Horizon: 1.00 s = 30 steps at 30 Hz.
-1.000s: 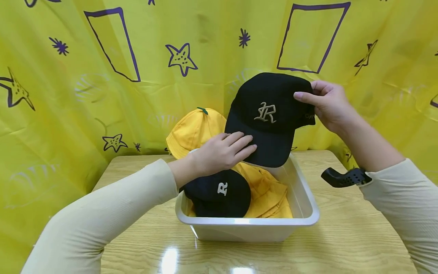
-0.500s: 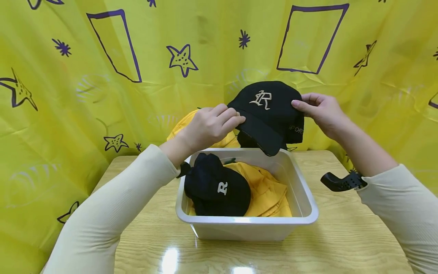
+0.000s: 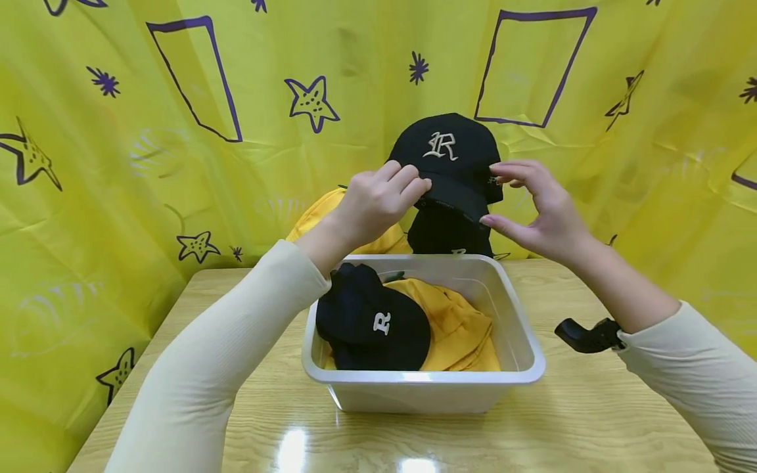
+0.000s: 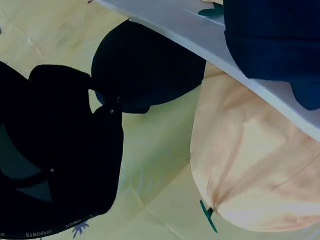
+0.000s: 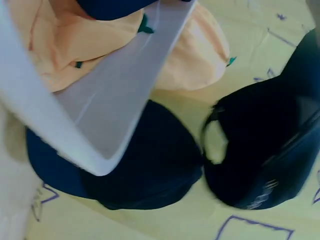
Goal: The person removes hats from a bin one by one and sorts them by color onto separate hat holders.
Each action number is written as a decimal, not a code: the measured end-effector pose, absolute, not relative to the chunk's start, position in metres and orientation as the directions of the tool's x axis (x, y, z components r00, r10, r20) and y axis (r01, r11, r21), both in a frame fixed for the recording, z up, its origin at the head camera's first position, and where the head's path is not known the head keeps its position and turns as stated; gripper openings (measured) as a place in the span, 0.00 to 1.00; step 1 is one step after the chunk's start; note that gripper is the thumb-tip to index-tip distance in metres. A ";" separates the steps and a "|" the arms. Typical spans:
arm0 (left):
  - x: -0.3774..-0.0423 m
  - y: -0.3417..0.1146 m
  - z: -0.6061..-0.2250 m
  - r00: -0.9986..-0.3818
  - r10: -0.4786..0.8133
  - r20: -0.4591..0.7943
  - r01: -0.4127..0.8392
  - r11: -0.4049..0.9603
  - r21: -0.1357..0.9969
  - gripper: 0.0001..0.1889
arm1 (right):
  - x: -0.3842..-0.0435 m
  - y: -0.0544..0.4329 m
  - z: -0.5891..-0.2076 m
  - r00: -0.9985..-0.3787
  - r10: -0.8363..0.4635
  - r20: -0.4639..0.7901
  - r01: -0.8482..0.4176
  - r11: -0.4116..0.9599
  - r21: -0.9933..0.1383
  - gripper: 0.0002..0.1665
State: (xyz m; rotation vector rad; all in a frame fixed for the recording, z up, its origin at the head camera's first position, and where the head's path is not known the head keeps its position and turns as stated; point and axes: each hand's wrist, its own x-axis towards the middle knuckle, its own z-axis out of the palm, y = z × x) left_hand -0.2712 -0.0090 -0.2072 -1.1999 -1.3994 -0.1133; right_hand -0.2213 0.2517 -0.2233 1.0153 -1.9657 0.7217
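Observation:
My left hand [image 3: 383,200] pinches the brim of a black baseball cap [image 3: 455,152] with a beige R on its front, raised above the far side of the white bin [image 3: 426,377]. At the cap's right side my right hand [image 3: 543,213] is spread, thumb and fingers apart, fingertips right at its edge. Directly below the raised cap, another black cap [image 3: 451,231] sits behind the bin. The left wrist view shows the raised cap's dark back [image 4: 82,135] with its strap opening. From the right wrist view, the raised cap [image 5: 265,140] is beside the other dark cap [image 5: 155,155].
Inside the bin lie a dark cap [image 3: 378,328] with a white R and yellow cloth hats [image 3: 458,322]. A yellow hat [image 3: 313,213] with a green sprout stands behind the bin at left. The wooden table [image 3: 591,407] backs onto a yellow curtain [image 3: 355,52].
The black cap has tilted, dipped, then risen and shifted left. My left hand came up with its brim. The right hand has let go of the cap's side and spread its fingers.

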 end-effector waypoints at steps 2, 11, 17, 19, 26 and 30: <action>-0.274 -0.005 -0.208 0.246 0.577 0.779 0.677 0.473 -0.564 0.06 | -0.221 0.246 -0.221 -0.294 -0.423 0.857 -0.851 0.523 -0.033 0.42; -0.289 0.016 -0.203 0.211 0.524 0.825 0.626 0.576 -0.526 0.09 | -0.223 0.222 -0.222 -0.223 -0.398 0.890 -0.595 0.779 0.199 0.18; -0.304 0.030 -0.198 0.225 0.493 0.840 0.585 0.621 -0.521 0.14 | -0.243 0.220 -0.219 -0.173 -0.287 0.942 -0.511 0.844 0.163 0.13; -0.310 0.031 -0.200 0.242 0.500 0.831 0.572 0.618 -0.539 0.13 | -0.252 0.223 -0.220 -0.139 -0.241 0.961 -0.511 0.848 0.138 0.11; -0.327 0.031 -0.216 0.196 0.541 0.818 0.606 0.588 -0.535 0.12 | -0.275 0.236 -0.235 -0.091 -0.195 0.977 -0.512 0.850 0.122 0.09; -0.336 0.042 -0.226 0.163 0.540 0.826 0.563 0.637 -0.527 0.13 | -0.284 0.242 -0.246 -0.113 -0.190 0.975 -0.515 0.851 0.106 0.08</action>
